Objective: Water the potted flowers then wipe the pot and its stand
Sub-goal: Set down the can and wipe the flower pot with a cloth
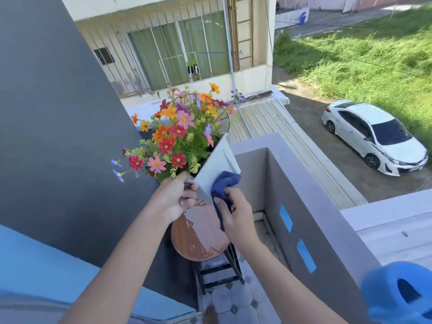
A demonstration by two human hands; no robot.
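A white square pot [216,160] full of red, orange, pink and purple flowers [177,134] is tilted and lifted off its stand. My left hand [177,199] grips the pot's near corner. My right hand [236,213] is shut on a dark blue cloth [225,183] pressed against the pot's white side. Below them is the stand, a round wooden stool top [196,239] with worn paint on dark legs [219,270].
A grey balcony parapet [311,206] with blue tape marks runs along the right. A blue watering can [399,293] sits at the lower right. A dark wall [58,113] rises on the left. The tiled floor [236,300] lies below. A white car [374,136] is parked down on the street.
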